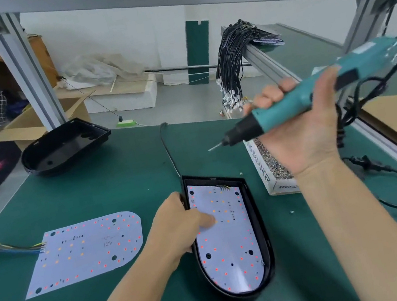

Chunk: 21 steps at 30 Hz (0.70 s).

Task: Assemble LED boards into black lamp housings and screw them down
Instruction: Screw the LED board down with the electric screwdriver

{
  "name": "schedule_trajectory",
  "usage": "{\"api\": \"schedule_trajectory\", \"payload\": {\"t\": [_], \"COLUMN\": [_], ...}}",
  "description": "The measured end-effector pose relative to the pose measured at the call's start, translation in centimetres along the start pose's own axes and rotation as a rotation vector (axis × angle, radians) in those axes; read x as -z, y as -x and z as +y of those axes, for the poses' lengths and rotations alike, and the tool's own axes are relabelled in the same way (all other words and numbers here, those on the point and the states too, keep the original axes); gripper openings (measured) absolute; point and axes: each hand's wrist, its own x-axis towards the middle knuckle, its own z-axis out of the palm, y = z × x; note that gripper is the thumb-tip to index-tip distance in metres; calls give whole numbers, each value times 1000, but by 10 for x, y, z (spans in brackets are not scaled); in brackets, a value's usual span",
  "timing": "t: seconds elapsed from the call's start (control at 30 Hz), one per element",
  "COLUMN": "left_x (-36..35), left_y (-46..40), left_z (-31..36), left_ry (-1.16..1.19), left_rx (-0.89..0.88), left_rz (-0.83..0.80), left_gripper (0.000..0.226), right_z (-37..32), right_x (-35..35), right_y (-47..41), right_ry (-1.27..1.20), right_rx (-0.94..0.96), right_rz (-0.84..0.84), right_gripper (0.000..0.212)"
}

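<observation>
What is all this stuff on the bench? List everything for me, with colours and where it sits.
LED board in housing: one, white, near centre, inside a black housing.
Loose LED board: one, white, left on the mat, coloured wires at its left end.
Empty housing: one, black, far left edge of the mat.
Screw box: one, white, right of centre, holds small silver screws.
Cable bundle: one, black, hung over the rail behind.
Bench mat: one, green.
Electric screwdriver: one, teal, in the air at right.
Left hand: thumb presses the seated board.
Right hand: grips the screwdriver.
</observation>
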Motion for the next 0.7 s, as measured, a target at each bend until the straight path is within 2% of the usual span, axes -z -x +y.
{"api": "schedule_trajectory", "payload": {"t": [0.13, 0.2, 0.27, 0.33, 0.4, 0.47, 0.53, 0.7], "left_x": [7, 9, 6, -9, -31, -52, -65, -78], "left_y": [4, -3, -16, -34, -57, -79, -100, -125], "left_z": [2, 13, 34, 60, 80, 89, 89, 85], "left_ry": [-156, -390, -559, -604, -729, -880, -987, -1110], "left_rx": [-54, -198, -438, -577, -590, -555, -503, -487], "left_rz": [9, 219, 410, 344, 169, 39, -24, -32], "left_gripper": [64, 66, 52, 28, 16, 21, 26, 32], "right_z": [-35, -47, -55, -60, -64, -69, -74, -85], "right_x": [17, 24, 26, 26, 24, 22, 22, 26], "right_y": [18, 28, 35, 39, 43, 46, 50, 60], "right_ry": [183, 243, 251, 236, 226, 211, 209, 262], "right_rx": [59, 89, 126, 173, 234, 264, 272, 292], "right_rz": [167, 235, 292, 326, 353, 375, 398, 419], "right_gripper": [61, 62, 60, 59, 58, 57, 57, 55]}}
